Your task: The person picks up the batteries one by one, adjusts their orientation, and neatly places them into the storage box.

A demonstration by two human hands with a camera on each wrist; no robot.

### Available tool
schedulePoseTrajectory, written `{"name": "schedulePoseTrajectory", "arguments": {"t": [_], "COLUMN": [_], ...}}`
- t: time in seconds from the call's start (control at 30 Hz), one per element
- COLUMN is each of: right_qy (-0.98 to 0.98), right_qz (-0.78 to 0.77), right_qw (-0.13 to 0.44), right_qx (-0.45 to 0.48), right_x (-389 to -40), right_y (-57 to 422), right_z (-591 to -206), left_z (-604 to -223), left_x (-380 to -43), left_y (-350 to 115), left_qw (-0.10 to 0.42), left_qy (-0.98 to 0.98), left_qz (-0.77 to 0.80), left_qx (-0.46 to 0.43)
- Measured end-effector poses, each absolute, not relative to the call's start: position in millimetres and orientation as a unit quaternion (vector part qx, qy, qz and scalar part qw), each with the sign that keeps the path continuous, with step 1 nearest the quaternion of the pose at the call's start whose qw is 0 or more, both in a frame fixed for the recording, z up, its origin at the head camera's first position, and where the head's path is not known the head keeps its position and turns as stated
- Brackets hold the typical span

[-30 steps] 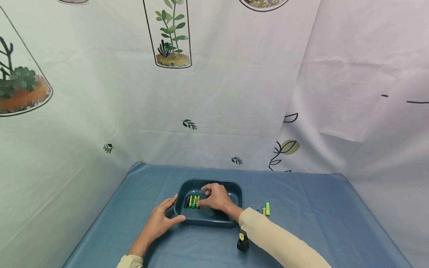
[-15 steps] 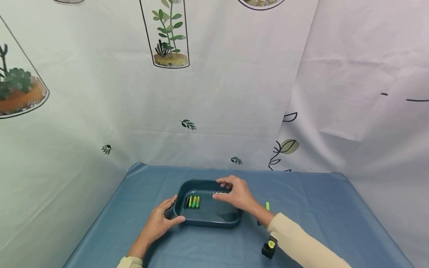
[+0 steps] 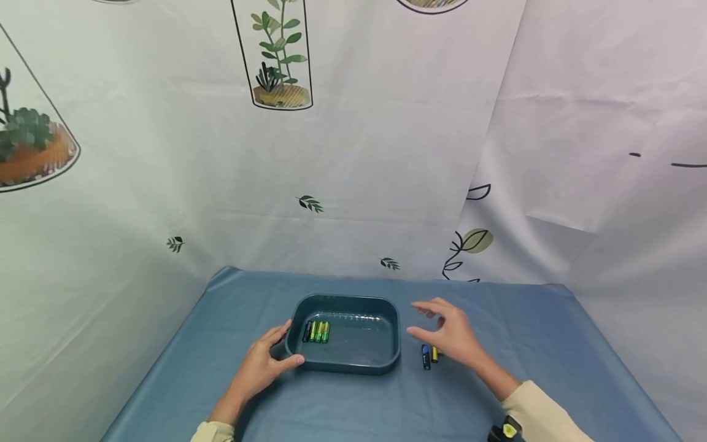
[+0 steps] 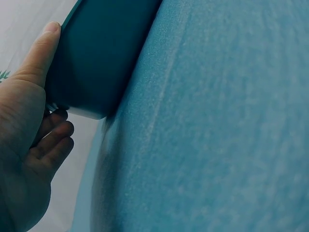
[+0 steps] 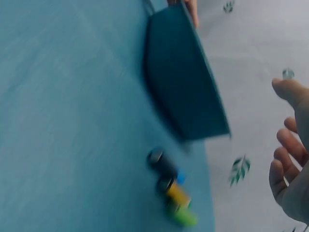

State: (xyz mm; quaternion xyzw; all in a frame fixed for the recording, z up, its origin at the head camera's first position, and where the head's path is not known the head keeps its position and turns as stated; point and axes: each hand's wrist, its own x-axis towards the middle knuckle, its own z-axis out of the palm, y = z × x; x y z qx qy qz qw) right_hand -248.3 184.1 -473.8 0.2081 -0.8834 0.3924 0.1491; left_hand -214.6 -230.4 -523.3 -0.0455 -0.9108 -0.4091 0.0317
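- The dark teal tray [image 3: 343, 368] sits on the tabletop [image 3: 353, 408], nearer the far edge than the near one and a little left of the middle; four batteries [image 3: 318, 332] lie side by side in its left part.
- The left hand [image 3: 264, 363] holds the tray's near-left corner, thumb at the near rim and fingertips along the left wall.
- The right hand [image 3: 450, 331] grasps nothing; thumb and fingers are parted, off the tray's right side toward the tabletop's right edge.
- Below that hand lie the blue-and-black battery [image 3: 426, 359] and the yellow battery [image 3: 434, 354], outside the tray.
- Step in hand, as I judge it: lining up batteries in the tray, with the right hand between placements and the left steadying.
- Adding another would call for lowering the right hand and pinching one loose battery without nudging its close neighbours.
- The right wrist view, though blurred, shows a green battery [image 5: 184, 216] beside the yellow one, largely hidden by the hand in the head view.
- Only the head view shows inside the tray; the left wrist view shows its outer wall and the lower fingers curled beside it.
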Motion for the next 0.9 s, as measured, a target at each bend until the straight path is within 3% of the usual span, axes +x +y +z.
{"name": "schedulePoseTrajectory", "arguments": {"t": [0.43, 0.9], "right_qy": [-0.911, -0.926], "right_qz": [0.366, 0.325], "right_qw": [0.113, 0.098], "right_qx": [0.153, 0.166], "right_x": [-240.3, -248.7], "right_y": [238.1, 255.6], "right_z": [-514.1, -535.4], "left_z": [-524.0, -522.5], "left_x": [-215.4, -214.4], "left_y": [-230.2, -228.5], "left_qw": [0.03, 0.034], "left_qy": [-0.913, -0.915], "left_qz": [-0.403, -0.401], "left_qx": [-0.047, -0.042]}}
